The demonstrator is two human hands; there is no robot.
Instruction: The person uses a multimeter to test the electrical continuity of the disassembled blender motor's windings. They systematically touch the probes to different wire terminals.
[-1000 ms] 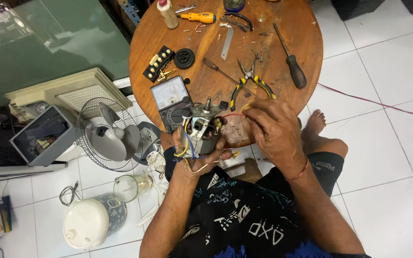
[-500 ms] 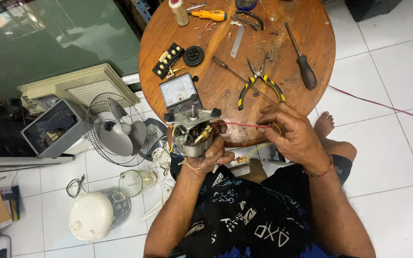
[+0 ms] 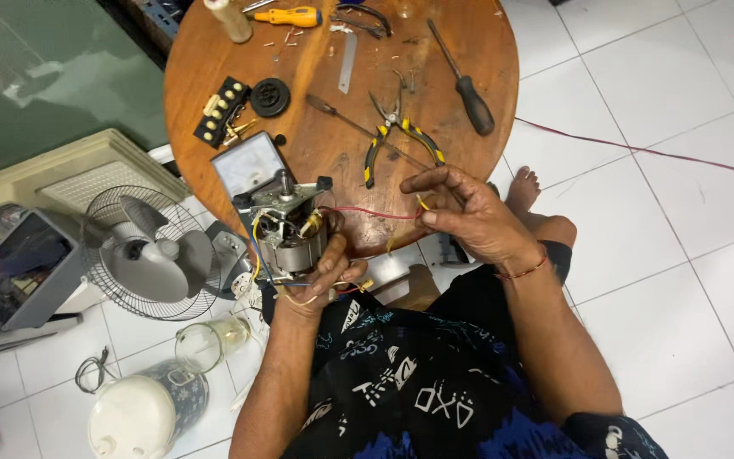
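Over the round wooden table (image 3: 469,51), the left hand (image 3: 320,276) grips a fan motor (image 3: 286,229) at its near edge while the right hand's (image 3: 465,212) fingers pinch its red wire (image 3: 367,212), pliers (image 3: 397,136) lying beyond.

An analog meter (image 3: 250,163) with a pale, squarish dial face lies on the round wooden table (image 3: 486,51), touching the far side of the motor gripped in the left hand (image 3: 320,280). Well to that hand's left, on the floor, sits a grey box with a dark screen-like face (image 3: 10,268).
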